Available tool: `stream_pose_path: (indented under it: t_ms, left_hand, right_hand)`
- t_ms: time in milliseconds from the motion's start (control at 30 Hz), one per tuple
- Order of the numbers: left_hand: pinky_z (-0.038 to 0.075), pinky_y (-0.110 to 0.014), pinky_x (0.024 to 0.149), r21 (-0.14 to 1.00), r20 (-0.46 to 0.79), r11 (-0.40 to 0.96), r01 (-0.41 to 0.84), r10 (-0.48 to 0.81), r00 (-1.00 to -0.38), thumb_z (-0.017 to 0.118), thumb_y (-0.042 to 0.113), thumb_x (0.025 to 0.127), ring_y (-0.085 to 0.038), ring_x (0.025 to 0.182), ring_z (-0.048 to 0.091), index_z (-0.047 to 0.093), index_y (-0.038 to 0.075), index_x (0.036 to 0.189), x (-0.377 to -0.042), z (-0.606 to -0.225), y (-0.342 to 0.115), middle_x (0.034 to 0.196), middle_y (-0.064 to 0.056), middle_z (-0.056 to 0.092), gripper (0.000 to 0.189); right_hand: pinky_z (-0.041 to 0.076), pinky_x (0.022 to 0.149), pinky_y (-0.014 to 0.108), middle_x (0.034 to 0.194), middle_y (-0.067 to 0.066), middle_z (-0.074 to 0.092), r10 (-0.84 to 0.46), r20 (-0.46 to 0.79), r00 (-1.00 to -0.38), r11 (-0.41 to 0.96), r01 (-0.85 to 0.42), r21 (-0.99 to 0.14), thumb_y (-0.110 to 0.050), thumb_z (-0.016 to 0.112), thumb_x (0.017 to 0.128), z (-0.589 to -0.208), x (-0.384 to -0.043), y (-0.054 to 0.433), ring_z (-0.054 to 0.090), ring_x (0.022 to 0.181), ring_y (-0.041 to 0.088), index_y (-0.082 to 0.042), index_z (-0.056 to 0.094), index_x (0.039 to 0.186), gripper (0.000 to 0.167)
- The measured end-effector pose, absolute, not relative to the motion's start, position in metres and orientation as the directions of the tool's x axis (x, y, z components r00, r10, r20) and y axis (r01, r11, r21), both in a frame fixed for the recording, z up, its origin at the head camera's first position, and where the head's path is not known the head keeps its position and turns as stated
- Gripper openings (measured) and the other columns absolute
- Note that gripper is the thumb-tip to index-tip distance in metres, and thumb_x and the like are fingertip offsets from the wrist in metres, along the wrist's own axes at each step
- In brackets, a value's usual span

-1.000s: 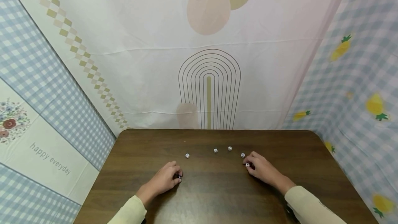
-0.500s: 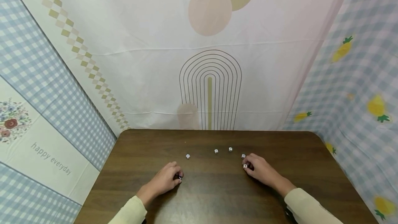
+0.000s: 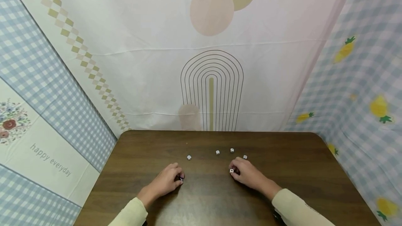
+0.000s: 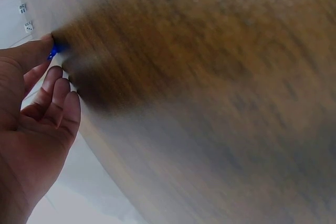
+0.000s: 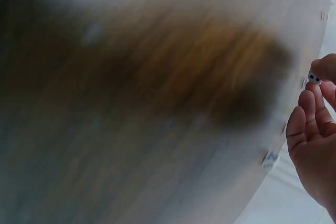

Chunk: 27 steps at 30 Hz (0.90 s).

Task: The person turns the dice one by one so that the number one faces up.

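My right hand [image 3: 248, 174] pinches a white die [image 3: 231, 171] between thumb and fingertips, low over the brown table [image 3: 207, 201]. In the right wrist view, dark pips show on this die [image 5: 314, 77] beside the thumb. To the left, my left hand [image 3: 165, 181] pinches a small blue object [image 4: 54, 51] between thumb and forefinger, its other fingers loosely bent. Most of that object is hidden by the fingers; I cannot tell its kind. Just beyond the right hand lie a die [image 3: 245, 157] and another die [image 3: 232, 150].
Farther left on the table lie a die [image 3: 217, 152] and another die [image 3: 189, 157], making a loose row along the far side. A white patterned cloth [image 3: 150, 79] hangs behind the table's back edge. Checked cloths [image 3: 351, 90] hang at both sides.
My right hand has moved left with its die, away from the rightmost die, which now shows more fully. The left hand and the dice in the row stay put.
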<state>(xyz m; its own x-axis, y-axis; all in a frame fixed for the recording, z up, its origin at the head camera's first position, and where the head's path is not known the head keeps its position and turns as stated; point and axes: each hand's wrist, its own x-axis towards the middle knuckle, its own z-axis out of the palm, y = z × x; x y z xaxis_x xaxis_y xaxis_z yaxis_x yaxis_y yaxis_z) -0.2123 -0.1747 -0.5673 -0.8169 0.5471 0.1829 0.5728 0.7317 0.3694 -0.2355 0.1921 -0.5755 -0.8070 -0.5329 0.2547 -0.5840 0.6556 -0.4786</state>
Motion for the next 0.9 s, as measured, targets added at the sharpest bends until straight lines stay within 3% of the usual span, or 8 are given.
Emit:
stream_pose_path:
  t_ms: [433,767,900]
  left_hand:
    - [0.044,-0.026,0.073,0.367,0.172,0.734,0.571,0.549,-0.818,0.084,0.014,0.082,-0.007,0.082,0.046,0.066,0.018,0.085,-0.213,-0.569,-0.176,0.085,0.010,0.048,0.019]
    - [0.044,-0.027,0.074,0.374,0.164,0.739,0.560,0.542,-0.824,0.084,0.013,0.082,-0.007,0.083,0.047,0.066,0.018,0.085,-0.214,-0.568,-0.175,0.085,0.010,0.048,0.019]
    - [0.044,-0.027,0.073,0.379,0.158,0.737,0.559,0.544,-0.824,0.084,0.013,0.082,-0.007,0.083,0.047,0.066,0.017,0.085,-0.213,-0.567,-0.174,0.085,0.009,0.048,0.018]
  right_hand:
    - [0.049,0.069,0.023,0.088,-0.007,0.056,-0.555,0.226,-0.800,0.671,-0.592,-0.447,-0.006,0.078,0.087,-0.579,-0.234,0.165,0.052,0.079,0.003,-0.014,0.067,0.091,0.015]
    - [0.051,0.072,0.024,0.090,-0.004,0.058,-0.548,0.284,-0.787,0.648,-0.614,-0.451,-0.006,0.080,0.083,-0.579,-0.235,0.165,0.056,0.081,0.006,-0.012,0.067,0.096,0.019]
    - [0.053,0.075,0.025,0.095,-0.005,0.060,-0.509,0.273,-0.817,0.667,-0.574,-0.476,-0.011,0.081,0.084,-0.573,-0.236,0.174,0.058,0.085,0.007,-0.012,0.068,0.102,0.021]
